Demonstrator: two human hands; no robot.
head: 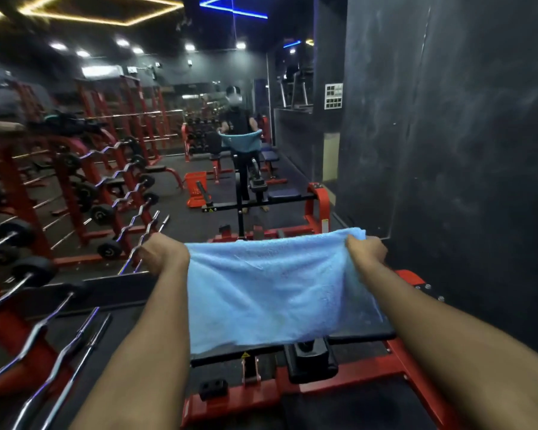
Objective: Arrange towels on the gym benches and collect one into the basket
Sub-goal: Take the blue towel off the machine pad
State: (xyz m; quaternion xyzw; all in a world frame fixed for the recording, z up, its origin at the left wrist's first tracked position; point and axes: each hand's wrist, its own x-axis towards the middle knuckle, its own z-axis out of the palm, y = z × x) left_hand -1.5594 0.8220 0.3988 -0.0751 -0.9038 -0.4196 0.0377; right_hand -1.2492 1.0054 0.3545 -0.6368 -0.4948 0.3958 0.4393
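Note:
A light blue towel (280, 290) is stretched flat between my two hands, over the black pad of a red-framed gym bench (361, 332). My left hand (163, 252) grips the towel's far left corner. Its far right corner is held by my right hand (367, 249). The towel's near edge lies on the pad. A red basket (195, 187) stands on the floor further back, left of the mirror line.
A mirror ahead reflects a person holding a blue towel (239, 141). Racks of curl bars and barbells (106, 212) line the left side. A dark wall (448, 150) runs along the right. Red bench frames (316, 200) stand ahead.

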